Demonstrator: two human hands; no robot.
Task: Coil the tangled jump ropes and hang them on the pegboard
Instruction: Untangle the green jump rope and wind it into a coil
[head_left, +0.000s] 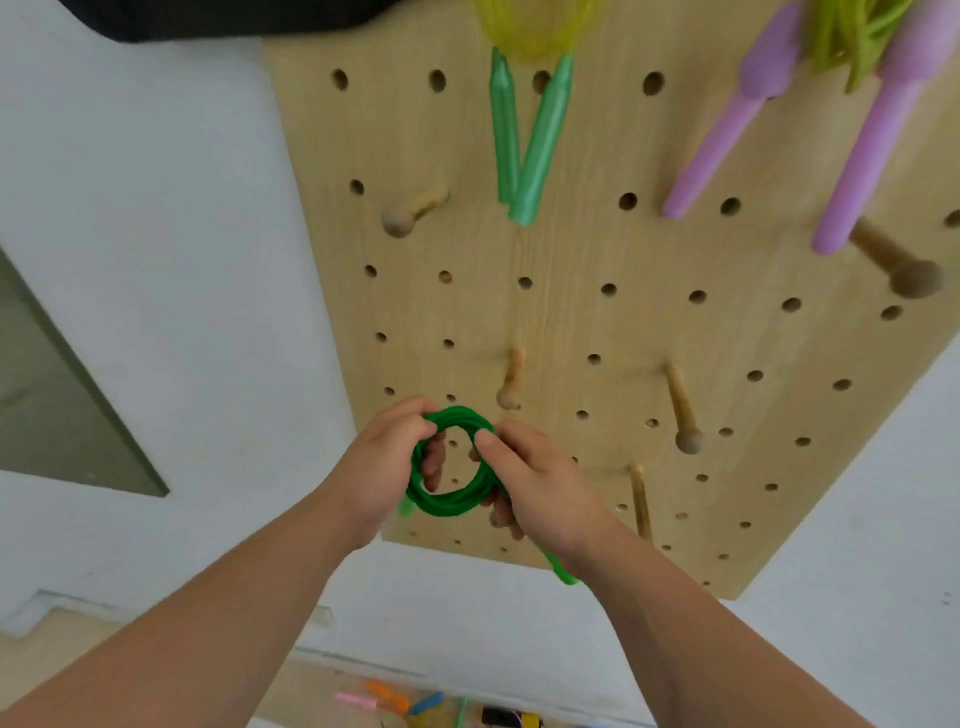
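A dark green jump rope (451, 503) is wound into a small coil in front of the lower part of the wooden pegboard (571, 322). My left hand (382, 470) grips the coil's left side. My right hand (540, 483) pinches its right side, and a bright green handle (563, 570) sticks out below that wrist. A free wooden peg (511, 382) juts out just above the coil. Higher up hang a yellow rope with green handles (519, 140) and a lime rope with purple handles (810, 130).
More free pegs stick out at the upper left (410, 213), lower right (685, 410), far right (898, 265) and bottom (641, 501). A white wall (156, 260) surrounds the board. Several coloured handles and ropes (410, 704) lie on the floor below.
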